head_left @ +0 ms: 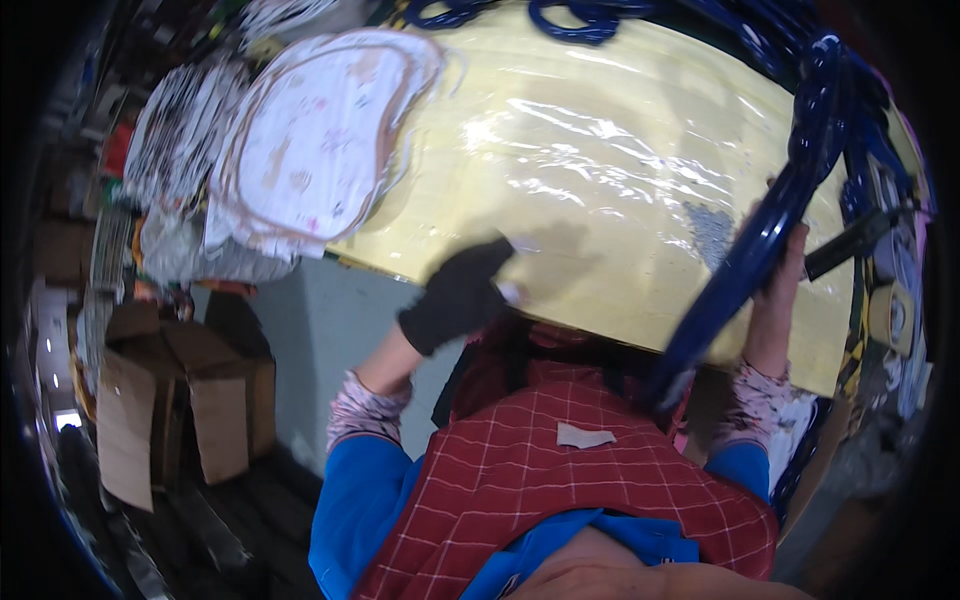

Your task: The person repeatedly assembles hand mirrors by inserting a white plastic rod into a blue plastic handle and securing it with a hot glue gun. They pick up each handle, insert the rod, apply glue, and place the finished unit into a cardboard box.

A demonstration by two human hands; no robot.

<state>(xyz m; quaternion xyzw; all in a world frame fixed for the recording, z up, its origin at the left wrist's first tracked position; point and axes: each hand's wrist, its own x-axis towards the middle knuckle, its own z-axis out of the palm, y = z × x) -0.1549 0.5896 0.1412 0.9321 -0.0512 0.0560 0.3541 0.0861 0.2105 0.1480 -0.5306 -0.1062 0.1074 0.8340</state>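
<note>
My left hand, in a dark glove with pale fingertips showing, hovers at the near edge of the yellow table. Its thumb and fingers are apart, somewhat blurred, with nothing seen between them. At the right side, my bare right hand is closed round a long, glossy dark blue plastic strip. The strip partly hides the fingers. Its lower end hangs blurred past the table edge in front of my apron, and its upper end runs up to a looped blue bundle.
White printed pieces with brown edging are stacked at the table's far left, beside a pile of folded sheets. More blue coils lie along the far edge. A black bar juts in at right. An opened cardboard box stands lower left.
</note>
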